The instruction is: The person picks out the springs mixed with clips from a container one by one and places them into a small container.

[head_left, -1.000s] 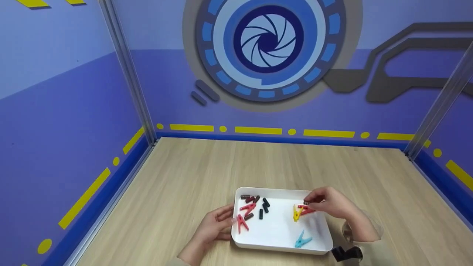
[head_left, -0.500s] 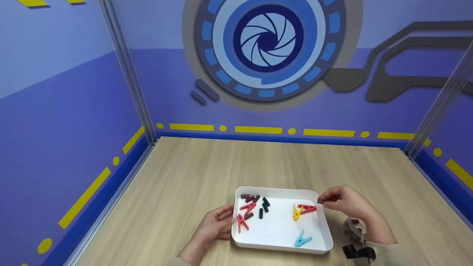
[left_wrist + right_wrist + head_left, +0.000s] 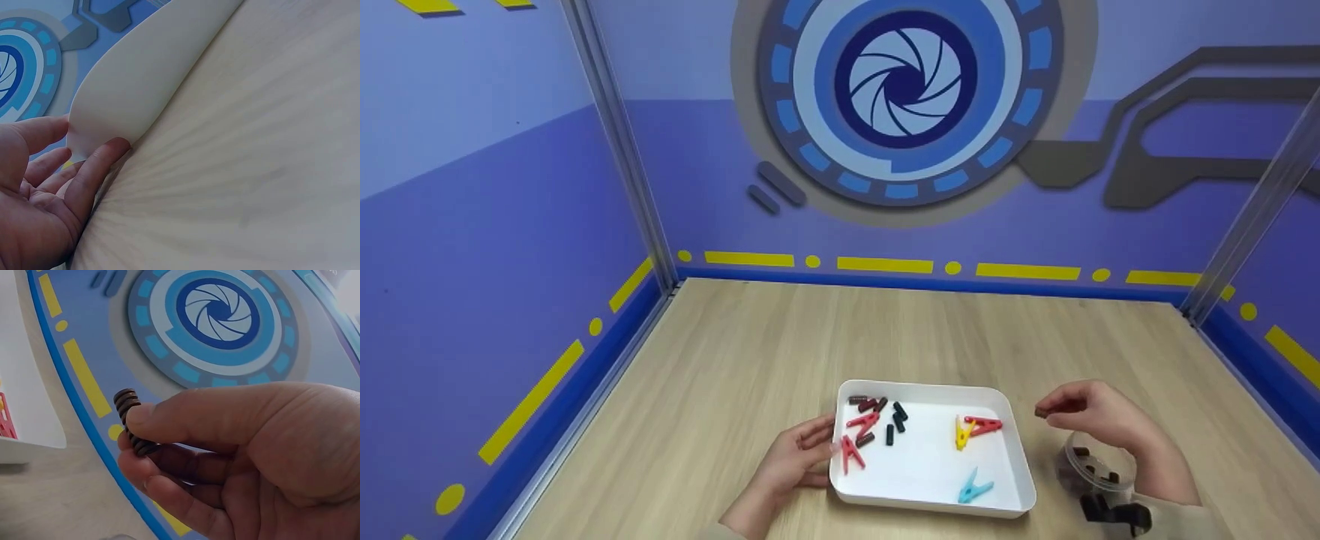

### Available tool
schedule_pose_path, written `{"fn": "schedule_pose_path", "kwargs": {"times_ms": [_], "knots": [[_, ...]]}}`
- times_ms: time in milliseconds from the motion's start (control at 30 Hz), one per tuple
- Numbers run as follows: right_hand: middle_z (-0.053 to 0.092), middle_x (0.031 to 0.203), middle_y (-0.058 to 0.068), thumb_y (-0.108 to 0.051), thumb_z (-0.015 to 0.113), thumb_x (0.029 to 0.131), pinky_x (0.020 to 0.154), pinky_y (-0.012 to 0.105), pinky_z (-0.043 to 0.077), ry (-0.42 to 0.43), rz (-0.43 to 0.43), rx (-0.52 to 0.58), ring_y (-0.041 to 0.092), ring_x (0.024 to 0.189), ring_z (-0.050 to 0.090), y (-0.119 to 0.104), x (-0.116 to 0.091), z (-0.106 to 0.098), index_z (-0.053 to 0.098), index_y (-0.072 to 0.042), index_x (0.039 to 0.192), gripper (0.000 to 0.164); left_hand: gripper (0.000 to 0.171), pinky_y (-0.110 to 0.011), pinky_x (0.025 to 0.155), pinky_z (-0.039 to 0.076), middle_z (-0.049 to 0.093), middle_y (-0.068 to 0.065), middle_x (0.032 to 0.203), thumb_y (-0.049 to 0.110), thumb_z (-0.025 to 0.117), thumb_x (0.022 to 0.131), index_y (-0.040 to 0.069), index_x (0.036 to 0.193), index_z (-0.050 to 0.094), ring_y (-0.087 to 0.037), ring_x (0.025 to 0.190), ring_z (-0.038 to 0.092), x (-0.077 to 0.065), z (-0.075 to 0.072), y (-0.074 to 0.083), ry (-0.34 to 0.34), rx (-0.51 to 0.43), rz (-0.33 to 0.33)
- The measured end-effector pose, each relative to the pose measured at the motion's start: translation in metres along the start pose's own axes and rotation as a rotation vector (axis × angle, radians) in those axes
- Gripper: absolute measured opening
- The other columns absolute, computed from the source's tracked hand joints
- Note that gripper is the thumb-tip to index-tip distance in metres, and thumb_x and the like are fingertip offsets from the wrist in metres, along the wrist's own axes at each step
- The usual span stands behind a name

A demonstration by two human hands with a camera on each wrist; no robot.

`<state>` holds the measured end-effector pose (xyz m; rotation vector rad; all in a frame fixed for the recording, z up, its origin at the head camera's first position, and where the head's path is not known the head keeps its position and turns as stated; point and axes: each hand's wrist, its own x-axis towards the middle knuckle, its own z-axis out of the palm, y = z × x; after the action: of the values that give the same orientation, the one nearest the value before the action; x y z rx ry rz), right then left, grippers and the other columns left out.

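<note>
My right hand is just right of the tray, above the table, and pinches a small brown ribbed cylinder between thumb and fingers. Beside the left side of the white tray, my left hand touches the outer wall, its fingers loosely extended. In the tray's left part lie pink clothespins, several brown cylinders and black cylinders. A yellow clothespin and a red clothespin lie at its right, with a light blue clothespin nearer the front.
A clear round tub with dark pieces inside stands right of the tray, below my right hand and partly hidden by the forearm. The wooden table extends behind the tray to the blue walls.
My right hand has moved right, from over the tray's far right corner to beyond its rim, carrying the brown ribbed cylinder. The tub has come into view. My left hand stays put.
</note>
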<state>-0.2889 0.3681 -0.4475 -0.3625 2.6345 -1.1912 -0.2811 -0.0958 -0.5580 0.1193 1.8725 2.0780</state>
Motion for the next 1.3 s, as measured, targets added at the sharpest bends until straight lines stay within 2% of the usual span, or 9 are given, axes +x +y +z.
{"fn": "schedule_pose_path", "kwargs": {"times_ms": [333, 567, 700, 900, 1133, 1300], "knots": [[0.075, 0.115, 0.020, -0.013, 0.073, 0.093, 0.079, 0.018, 0.058, -0.045, 0.055, 0.003, 0.015, 0.097, 0.069, 0.014, -0.015, -0.019, 0.072, 0.003, 0.116, 0.028, 0.061, -0.044, 0.070, 0.065, 0.051, -0.024, 0.154, 0.013, 0.070, 0.097, 0.004, 0.154, 0.046, -0.024, 0.108, 0.072, -0.001, 0.000, 0.001, -0.001, 0.002, -0.001], [0.074, 0.115, 0.021, -0.011, 0.071, 0.095, 0.081, 0.016, 0.057, -0.092, 0.049, 0.037, 0.002, 0.093, 0.068, 0.026, -0.022, -0.030, 0.070, 0.008, 0.117, 0.030, 0.062, -0.044, 0.070, 0.065, 0.051, -0.024, 0.154, 0.013, 0.070, 0.098, 0.003, 0.154, 0.045, -0.024, 0.112, 0.071, -0.002, 0.001, 0.002, -0.008, 0.000, -0.007], [0.074, 0.115, 0.021, -0.010, 0.070, 0.095, 0.081, 0.016, 0.057, -0.122, 0.054, 0.066, 0.001, 0.092, 0.067, 0.033, -0.025, -0.035, 0.069, 0.011, 0.118, 0.031, 0.062, -0.044, 0.071, 0.065, 0.051, -0.024, 0.154, 0.013, 0.070, 0.098, 0.003, 0.154, 0.045, -0.023, 0.111, 0.071, -0.002, 0.001, 0.002, -0.010, -0.004, -0.006], [0.076, 0.111, 0.020, -0.007, 0.068, 0.095, 0.079, 0.016, 0.056, -0.158, 0.043, 0.081, -0.001, 0.091, 0.068, 0.041, -0.030, -0.040, 0.067, 0.016, 0.116, 0.031, 0.061, -0.041, 0.068, 0.065, 0.051, -0.023, 0.153, 0.013, 0.069, 0.098, 0.003, 0.153, 0.046, -0.022, 0.107, 0.072, -0.002, 0.000, 0.002, -0.004, 0.000, -0.006], [0.077, 0.108, 0.015, -0.009, 0.069, 0.094, 0.076, 0.019, 0.056, -0.147, 0.101, 0.044, 0.002, 0.086, 0.066, 0.043, -0.032, -0.040, 0.070, 0.012, 0.116, 0.031, 0.062, -0.042, 0.068, 0.065, 0.051, -0.023, 0.154, 0.014, 0.070, 0.097, 0.004, 0.153, 0.046, -0.023, 0.107, 0.073, -0.001, 0.001, 0.000, 0.006, 0.013, -0.018], [0.077, 0.108, 0.016, -0.009, 0.069, 0.095, 0.077, 0.017, 0.056, -0.155, 0.089, 0.046, 0.000, 0.089, 0.067, 0.043, -0.032, -0.040, 0.068, 0.014, 0.117, 0.031, 0.062, -0.042, 0.067, 0.065, 0.052, -0.023, 0.153, 0.013, 0.070, 0.097, 0.004, 0.154, 0.046, -0.024, 0.107, 0.073, 0.000, 0.000, 0.000, 0.007, 0.020, -0.008]]}}
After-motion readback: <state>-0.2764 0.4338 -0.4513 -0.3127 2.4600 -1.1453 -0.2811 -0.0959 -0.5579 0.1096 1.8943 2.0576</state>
